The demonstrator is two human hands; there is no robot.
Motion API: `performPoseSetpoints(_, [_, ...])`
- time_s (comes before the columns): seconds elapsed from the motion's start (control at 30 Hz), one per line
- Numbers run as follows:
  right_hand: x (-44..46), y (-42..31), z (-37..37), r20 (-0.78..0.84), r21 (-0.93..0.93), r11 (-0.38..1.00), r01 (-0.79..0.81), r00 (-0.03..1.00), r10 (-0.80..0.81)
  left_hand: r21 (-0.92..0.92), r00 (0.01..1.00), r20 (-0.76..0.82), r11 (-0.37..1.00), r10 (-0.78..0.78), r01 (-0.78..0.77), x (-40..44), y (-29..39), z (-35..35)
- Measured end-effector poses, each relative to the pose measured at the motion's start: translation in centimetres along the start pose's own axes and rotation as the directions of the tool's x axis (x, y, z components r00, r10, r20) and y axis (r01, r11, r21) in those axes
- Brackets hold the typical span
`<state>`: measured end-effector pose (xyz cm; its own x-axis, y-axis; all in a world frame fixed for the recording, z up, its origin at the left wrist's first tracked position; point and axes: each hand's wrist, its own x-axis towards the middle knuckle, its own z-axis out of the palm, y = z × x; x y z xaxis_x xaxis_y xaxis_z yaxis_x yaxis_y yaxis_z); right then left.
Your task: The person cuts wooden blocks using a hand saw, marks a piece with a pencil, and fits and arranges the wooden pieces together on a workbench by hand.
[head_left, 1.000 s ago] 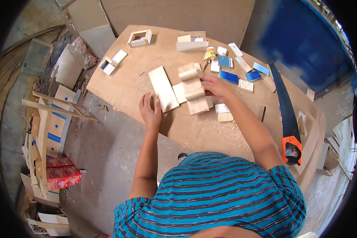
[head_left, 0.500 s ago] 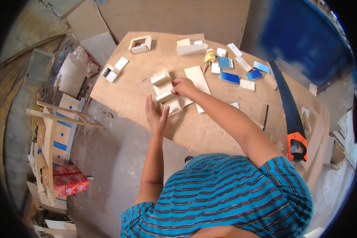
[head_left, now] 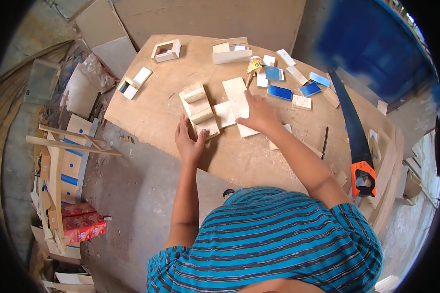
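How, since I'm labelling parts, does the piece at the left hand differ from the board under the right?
The piece carries two raised blocks; the board shows a plain face. The piece's near end is by the left hand; the right hand partly covers the board. Both are pale wood, with a strip between them.
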<state>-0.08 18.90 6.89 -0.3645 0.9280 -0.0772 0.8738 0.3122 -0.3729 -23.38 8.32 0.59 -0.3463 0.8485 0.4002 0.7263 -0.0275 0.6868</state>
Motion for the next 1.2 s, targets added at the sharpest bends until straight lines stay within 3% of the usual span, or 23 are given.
performPoseSetpoints(0.27, [3.6, -0.8, 1.4, -0.030, 0.313, 0.949, -0.039, 0.998, 0.051, 0.022, 0.999, 0.013, 0.999, 0.032, -0.032, -0.1, -0.2, 0.0])
performPoseSetpoints(0.47, [6.2, -0.4, 4.8, -0.067, 0.715, 0.698, 0.039, 0.998, 0.013, 0.014, 0.999, 0.016, 0.999, 0.034, -0.034, -0.1, -0.2, 0.0])
performPoseSetpoints(0.5, [7.6, 1.4, 7.0, -0.112, 0.832, 0.549, 0.085, 0.994, 0.015, -0.009, 1.000, 0.008, 1.000, 0.024, -0.024, -0.1, -0.4, 0.1])
performPoseSetpoints(0.6, [5.1, 5.7, 2.3, -0.043, 0.827, 0.563, 0.007, 0.998, 0.050, -0.011, 0.999, -0.013, 1.000, 0.029, -0.029, -0.1, -0.7, 0.4])
performPoseSetpoints(0.73, [0.2, 13.8, -1.6, -0.105, 0.845, 0.535, -0.030, 0.970, 0.220, -0.047, 0.995, -0.046, 0.995, 0.085, -0.087, 0.3, -0.7, 0.5])
performPoseSetpoints(0.9, [-9.6, 16.4, -5.6, -0.226, 0.433, 0.874, -0.220, 0.912, 0.341, -0.108, 0.996, -0.046, 0.990, 0.082, -0.086, 0.1, -0.3, 0.4])
performPoseSetpoints(1.0, [-14.7, 17.1, -4.3, -0.554, 0.375, 0.925, -0.060, 0.786, 0.276, -0.116, 0.998, -0.024, 0.991, 0.064, -0.067, -0.1, -0.2, 0.3])
performPoseSetpoints(1.1, [-20.0, 17.2, -6.3, -0.480, 0.338, 0.893, -0.298, 0.761, 0.436, -0.140, 0.996, -0.006, 0.986, 0.093, -0.093, 0.0, -1.6, 0.7])
performPoseSetpoints(1.2, [-24.5, 17.9, -8.1, -0.546, 0.302, 0.834, -0.461, 0.634, 0.548, -0.169, 0.999, -0.012, 0.984, 0.045, -0.047, -0.2, -1.8, 0.8])
